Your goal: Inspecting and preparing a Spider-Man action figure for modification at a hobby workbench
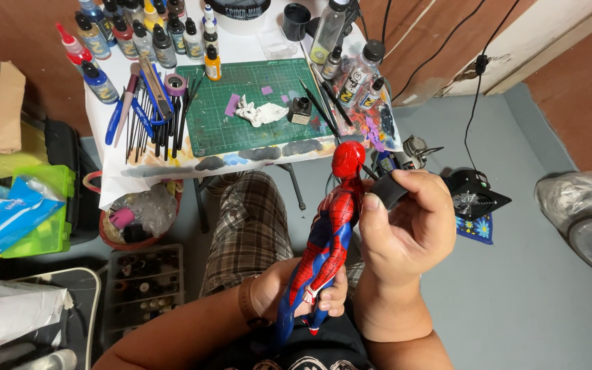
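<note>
While left fingers [334, 296] grip the figure [323, 240], right fingers [378, 199] pinch black tape [388, 190].

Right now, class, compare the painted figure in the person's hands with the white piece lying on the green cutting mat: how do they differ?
The figure is red and blue; the white piece is bare white. The figure is held nearly upright, the left hand at its legs and the right hand by its shoulder, while the white piece lies flat on the cutting mat, untouched. The figure looks far larger.
</note>
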